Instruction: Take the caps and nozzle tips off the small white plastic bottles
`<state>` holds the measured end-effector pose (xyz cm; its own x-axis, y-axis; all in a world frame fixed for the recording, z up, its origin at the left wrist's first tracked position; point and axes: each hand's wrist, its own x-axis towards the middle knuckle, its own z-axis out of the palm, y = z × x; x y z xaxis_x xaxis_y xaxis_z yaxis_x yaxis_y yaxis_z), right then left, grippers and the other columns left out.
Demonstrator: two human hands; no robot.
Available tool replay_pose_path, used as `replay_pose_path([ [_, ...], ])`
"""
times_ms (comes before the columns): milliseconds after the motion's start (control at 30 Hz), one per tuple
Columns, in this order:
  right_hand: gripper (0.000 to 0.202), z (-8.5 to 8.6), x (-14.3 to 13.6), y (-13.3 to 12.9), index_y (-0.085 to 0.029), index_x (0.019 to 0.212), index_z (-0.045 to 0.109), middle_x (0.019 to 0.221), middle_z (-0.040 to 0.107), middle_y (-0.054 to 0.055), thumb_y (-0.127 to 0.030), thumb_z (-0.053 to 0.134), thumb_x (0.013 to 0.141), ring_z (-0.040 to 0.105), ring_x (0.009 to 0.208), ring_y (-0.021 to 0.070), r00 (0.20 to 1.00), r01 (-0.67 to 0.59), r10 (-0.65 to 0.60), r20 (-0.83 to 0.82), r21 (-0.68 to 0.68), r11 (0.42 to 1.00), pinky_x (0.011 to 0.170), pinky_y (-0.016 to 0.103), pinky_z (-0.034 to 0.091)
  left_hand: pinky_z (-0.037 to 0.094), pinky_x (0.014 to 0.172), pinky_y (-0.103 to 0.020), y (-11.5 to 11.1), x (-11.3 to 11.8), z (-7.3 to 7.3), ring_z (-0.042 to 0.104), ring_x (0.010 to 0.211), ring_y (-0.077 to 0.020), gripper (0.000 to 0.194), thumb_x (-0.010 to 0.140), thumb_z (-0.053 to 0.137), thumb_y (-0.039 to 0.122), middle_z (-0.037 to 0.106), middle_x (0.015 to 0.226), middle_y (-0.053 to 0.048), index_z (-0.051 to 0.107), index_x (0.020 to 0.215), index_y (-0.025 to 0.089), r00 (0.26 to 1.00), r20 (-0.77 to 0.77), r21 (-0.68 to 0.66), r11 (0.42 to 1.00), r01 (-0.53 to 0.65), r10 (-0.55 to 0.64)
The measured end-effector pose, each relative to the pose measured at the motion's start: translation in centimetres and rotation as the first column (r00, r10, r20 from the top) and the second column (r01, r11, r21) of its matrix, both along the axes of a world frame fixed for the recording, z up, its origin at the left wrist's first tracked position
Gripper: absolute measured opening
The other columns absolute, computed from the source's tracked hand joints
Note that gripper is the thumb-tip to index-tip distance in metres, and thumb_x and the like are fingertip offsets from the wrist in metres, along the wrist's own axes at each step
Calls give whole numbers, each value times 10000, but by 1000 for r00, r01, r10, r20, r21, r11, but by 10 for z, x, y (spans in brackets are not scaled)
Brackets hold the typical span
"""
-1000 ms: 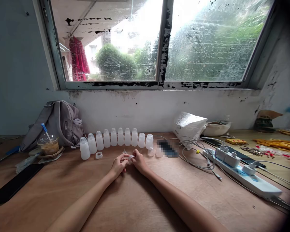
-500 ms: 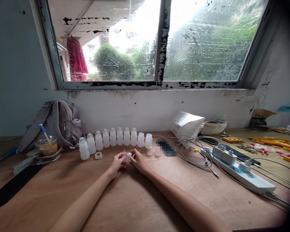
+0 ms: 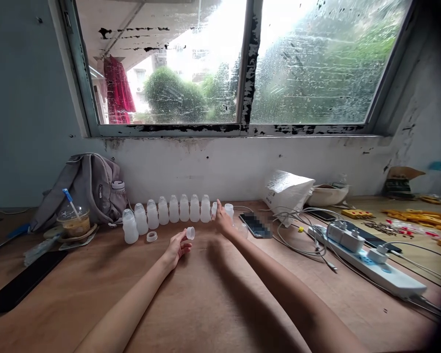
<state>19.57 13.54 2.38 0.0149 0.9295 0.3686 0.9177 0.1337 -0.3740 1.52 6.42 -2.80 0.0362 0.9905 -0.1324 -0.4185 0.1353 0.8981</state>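
My left hand (image 3: 176, 249) pinches a small translucent white collar (image 3: 190, 233) above the table, tilted with its round opening towards the right. My right hand (image 3: 222, 221) is stretched out at the right end of a curved row of small baby bottles. Its fingers are apart beside a bottle without a cap (image 3: 214, 208), partly hidden by the hand; whether they touch it I cannot tell. Another uncapped bottle (image 3: 228, 210) stands just right of it. Several capped bottles (image 3: 184, 208) stand upright to the left. A loose white collar ring (image 3: 152, 237) lies before the row.
Clear domed caps (image 3: 243, 230) lie behind my right wrist, beside a phone (image 3: 255, 225). Cables (image 3: 297, 240) and a power strip (image 3: 371, 264) occupy the right. At left are a drink cup (image 3: 73, 223), a backpack (image 3: 91, 189) and a black flat object (image 3: 25, 282). A white bag (image 3: 288, 193) stands behind.
My right hand has let go of the collar and moved right and away from me to the uncapped bottles. My left hand keeps the collar, now held alone.
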Motion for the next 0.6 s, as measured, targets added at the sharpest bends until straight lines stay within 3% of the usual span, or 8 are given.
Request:
replay_pose_path([
  [100,453,10,4,9,-134,1204,346,985,506,144,-191,448,767,541,798,213,999,29,-29,24,-18,999,635,274,358,458,439,-175,-1,0,1,564,489,-65,333,686,613,395,595,832,-40,577,906,147,1000,5,-2,1000,15,-15],
  [267,183,11,9,-1,-161,940,520,1005,496,131,-239,431,800,500,863,206,998,-37,33,48,86,996,676,268,348,455,441,-178,-2,0,2,563,498,-68,334,688,610,395,600,836,-43,574,911,150,1000,12,-2,1000,22,-22],
  [433,154,17,17,-16,-180,812,518,821,565,56,-313,444,785,511,746,166,984,-158,171,-41,219,963,645,249,356,450,434,-180,-2,1,2,562,487,-69,321,690,606,390,602,834,-38,569,905,155,1000,21,-3,1000,22,-22],
  [600,259,9,19,-31,-182,905,479,851,572,55,-312,540,690,537,755,187,927,-291,330,-176,217,932,645,278,389,445,431,-173,-6,2,6,557,481,-64,315,688,607,394,602,820,-37,569,880,148,1000,22,-2,1000,17,-16],
])
